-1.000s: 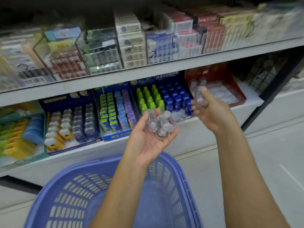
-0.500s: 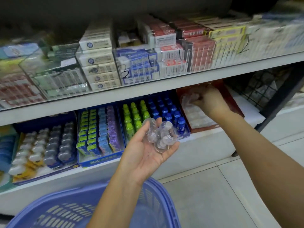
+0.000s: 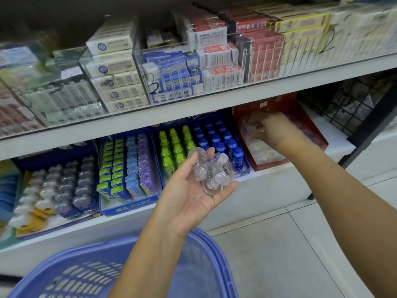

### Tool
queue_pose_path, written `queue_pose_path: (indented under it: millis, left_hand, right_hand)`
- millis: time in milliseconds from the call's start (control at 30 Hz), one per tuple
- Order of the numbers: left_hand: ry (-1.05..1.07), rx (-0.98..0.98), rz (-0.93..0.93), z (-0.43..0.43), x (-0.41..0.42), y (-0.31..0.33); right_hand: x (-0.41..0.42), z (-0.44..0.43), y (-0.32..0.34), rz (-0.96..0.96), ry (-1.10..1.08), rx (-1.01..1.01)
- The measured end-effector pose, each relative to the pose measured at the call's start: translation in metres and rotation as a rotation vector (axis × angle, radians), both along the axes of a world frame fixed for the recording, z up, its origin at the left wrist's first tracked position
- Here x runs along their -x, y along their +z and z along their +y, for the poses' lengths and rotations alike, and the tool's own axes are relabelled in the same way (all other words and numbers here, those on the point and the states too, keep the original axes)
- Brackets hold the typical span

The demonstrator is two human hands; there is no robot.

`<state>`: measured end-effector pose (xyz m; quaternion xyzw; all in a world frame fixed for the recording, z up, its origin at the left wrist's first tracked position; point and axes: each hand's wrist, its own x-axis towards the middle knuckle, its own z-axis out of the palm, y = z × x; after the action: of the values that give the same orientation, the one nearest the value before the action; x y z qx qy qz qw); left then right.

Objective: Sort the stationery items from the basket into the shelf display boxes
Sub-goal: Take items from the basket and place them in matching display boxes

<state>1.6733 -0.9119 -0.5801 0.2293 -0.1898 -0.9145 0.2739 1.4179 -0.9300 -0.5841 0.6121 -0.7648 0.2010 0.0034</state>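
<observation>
1. Head view: my left hand (image 3: 189, 201) was held palm up above the far rim of the blue basket (image 3: 214, 252), in front of the lower shelf (image 3: 268, 179).
2. Its fingers were curved loosely upward and the thumb leaned on the heap, cupping a cluster of small clear bottles (image 3: 211, 172) with clear caps.
3. My right hand (image 3: 274, 131) reached under the upper shelf (image 3: 193, 114) into the red display box (image 3: 322, 143) at the right end of the lower shelf.
4. Its fingers were curled around a single clear bottle (image 3: 246, 125), held just above the rows of similar clear bottles already lying in that box.
5. Just left of the red box stood a blue display box (image 3: 243, 171) with green-capped bottles (image 3: 171, 145) and blue-capped bottles (image 3: 214, 138) in upright rows.
</observation>
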Motion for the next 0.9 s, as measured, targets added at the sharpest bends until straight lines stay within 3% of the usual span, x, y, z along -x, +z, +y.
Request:
queue_pose_path:
  millis: [200, 300, 400, 467, 567, 633, 700, 800, 833, 900]
  left_hand:
    - [0.033, 0.003, -0.024, 0.008, 0.005, 0.006]
    - [0.086, 0.016, -0.024, 0.010, 0.008, 0.006]
    - [0.124, 0.020, -0.002, 0.010, 0.010, 0.005]
    - [0.119, 0.040, 0.013, 0.010, 0.012, 0.007]
    - [0.116, 0.094, -0.002, 0.010, 0.017, 0.008]
    - [0.127, 0.114, -0.016, 0.010, 0.022, 0.008]
    - [0.149, 0.083, -0.029, 0.008, 0.026, 0.011]
    - [0.166, 0.026, -0.073, 0.006, 0.032, 0.013]
    - [0.159, 0.020, -0.079, 0.006, 0.033, 0.013]
    - [0.138, 0.014, -0.083, 0.007, 0.035, 0.011]
  right_hand:
    - [-0.010, 0.004, 0.010, 0.013, -0.047, 0.009]
    - [-0.033, 0.013, 0.030, -0.310, -0.006, 0.142]
    - [-0.062, 0.033, 0.054, -0.718, 0.237, -0.119]
    - [-0.074, 0.044, 0.063, -0.730, 0.376, -0.329]
    - [-0.074, 0.046, 0.063, -0.702, 0.404, -0.379]
    - [-0.066, 0.043, 0.062, -0.796, 0.377, -0.334]
    - [-0.050, 0.040, 0.057, -1.011, 0.324, -0.228]
    - [-0.019, 0.036, 0.044, -1.300, 0.142, 0.111]
    - [-0.009, 0.035, 0.037, -1.306, 0.041, 0.232]
    - [0.009, 0.031, 0.020, -1.120, -0.216, 0.381]
